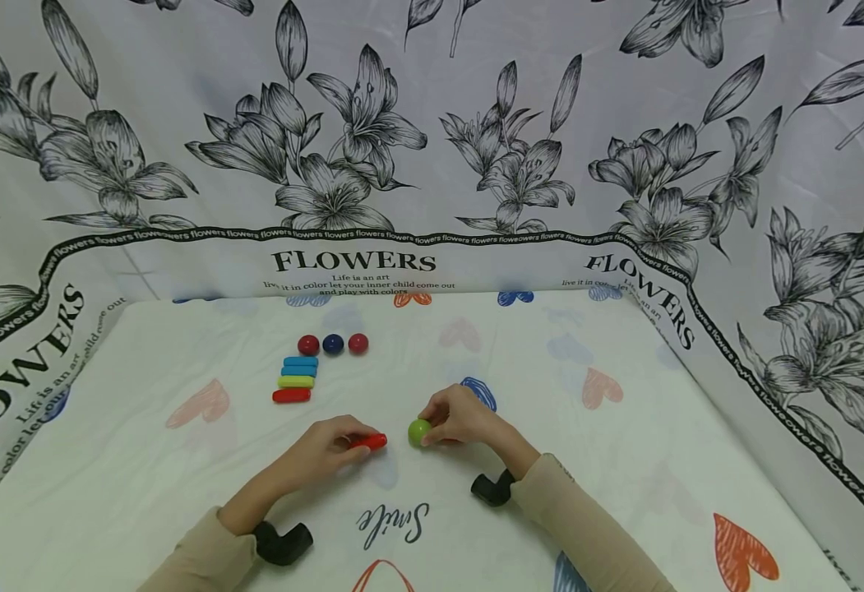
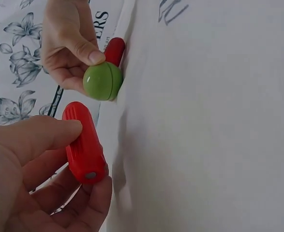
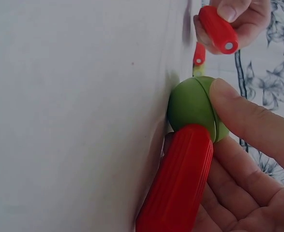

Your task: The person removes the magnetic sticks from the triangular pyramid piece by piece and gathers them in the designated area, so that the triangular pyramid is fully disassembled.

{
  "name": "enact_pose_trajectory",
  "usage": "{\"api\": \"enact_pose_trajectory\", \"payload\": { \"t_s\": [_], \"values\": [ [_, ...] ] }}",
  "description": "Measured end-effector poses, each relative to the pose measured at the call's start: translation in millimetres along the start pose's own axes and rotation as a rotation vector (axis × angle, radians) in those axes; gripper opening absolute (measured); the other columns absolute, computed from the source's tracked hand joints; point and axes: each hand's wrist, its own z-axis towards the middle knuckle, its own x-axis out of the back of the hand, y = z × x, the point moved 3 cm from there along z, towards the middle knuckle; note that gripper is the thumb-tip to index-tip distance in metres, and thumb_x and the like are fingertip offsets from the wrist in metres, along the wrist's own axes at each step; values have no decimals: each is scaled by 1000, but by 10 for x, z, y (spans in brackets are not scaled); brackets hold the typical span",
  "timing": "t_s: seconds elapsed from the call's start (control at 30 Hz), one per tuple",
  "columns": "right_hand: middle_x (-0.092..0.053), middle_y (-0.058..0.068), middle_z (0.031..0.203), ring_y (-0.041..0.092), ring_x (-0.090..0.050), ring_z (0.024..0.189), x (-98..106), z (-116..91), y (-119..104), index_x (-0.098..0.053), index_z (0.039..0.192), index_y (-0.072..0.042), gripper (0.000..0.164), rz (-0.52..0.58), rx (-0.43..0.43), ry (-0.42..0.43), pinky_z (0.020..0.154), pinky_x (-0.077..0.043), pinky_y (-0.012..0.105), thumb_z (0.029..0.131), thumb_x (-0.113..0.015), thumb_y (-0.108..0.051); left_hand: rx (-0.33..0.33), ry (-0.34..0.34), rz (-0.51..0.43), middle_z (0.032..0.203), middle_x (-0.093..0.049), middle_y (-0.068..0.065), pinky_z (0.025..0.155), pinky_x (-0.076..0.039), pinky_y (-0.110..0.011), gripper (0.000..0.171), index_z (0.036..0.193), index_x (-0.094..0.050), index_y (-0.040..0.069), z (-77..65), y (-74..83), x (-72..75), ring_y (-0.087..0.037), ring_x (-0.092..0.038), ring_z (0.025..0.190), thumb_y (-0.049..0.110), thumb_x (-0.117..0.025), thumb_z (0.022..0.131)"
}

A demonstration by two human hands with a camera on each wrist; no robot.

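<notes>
Between thumb and fingers, my left hand (image 1: 331, 446) holds a red toy rod (image 2: 83, 145) with a silver disc in its end. My right hand (image 1: 461, 415) pinches a green ball (image 1: 418, 432), whose seam line shows in both wrist views. A second red rod (image 3: 180, 179) meets that ball in the right wrist view; the hand covers this rod in the head view. Both hands are low over the white cloth, facing each other, with a small gap between the left hand's rod and the ball.
Beyond the left hand lie several rods: two blue rods (image 1: 300, 371), a yellow-green rod (image 1: 296, 382) and a red rod (image 1: 292, 395). Behind them sit two red balls (image 1: 308, 344) and a dark blue ball (image 1: 333, 344). A floral-printed curtain (image 1: 372, 197) rises behind the table.
</notes>
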Motion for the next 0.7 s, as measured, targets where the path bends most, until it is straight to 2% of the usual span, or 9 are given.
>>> {"api": "enact_pose_trajectory", "payload": {
  "t_s": [0.23, 0.43, 0.6, 0.7],
  "values": [
    [-75, 14, 92, 4, -64, 74, -4, 10, 23, -73, 96, -1, 28, 2, 15, 6, 63, -50, 11, 73, -83, -12, 35, 43, 41, 108, -70, -5, 81, -54, -12, 26, 115, -69, 11, -61, -24, 137, -14, -61, 97, 14, -67, 89],
    [-75, 14, 92, 6, -65, 75, 7, 6, 23, -73, 96, 0, 28, -3, 21, 6, 65, -51, 12, 73, -83, -11, 44, 93, 60, 109, -70, -8, 81, -54, -13, 26, 114, -69, 10, -103, -77, 246, -18, -62, 97, 10, -67, 88],
    [-75, 14, 92, 6, -64, 75, 5, 8, 26, -73, 96, -1, 28, -2, 18, 7, 65, -51, 12, 73, -83, -12, 94, 145, 103, 109, -70, -7, 79, -53, -12, 27, 114, -69, 11, -128, -123, 307, -19, -62, 97, 9, -68, 87],
    [-75, 13, 92, 5, -63, 74, 0, 8, 22, -73, 96, -1, 28, 14, -1, 2, 64, -51, 12, 73, -83, -12, 101, 167, 128, 107, -70, -7, 78, -53, -12, 27, 113, -69, 10, -144, -155, 337, -19, -62, 96, 9, -69, 86]
  ]
}}
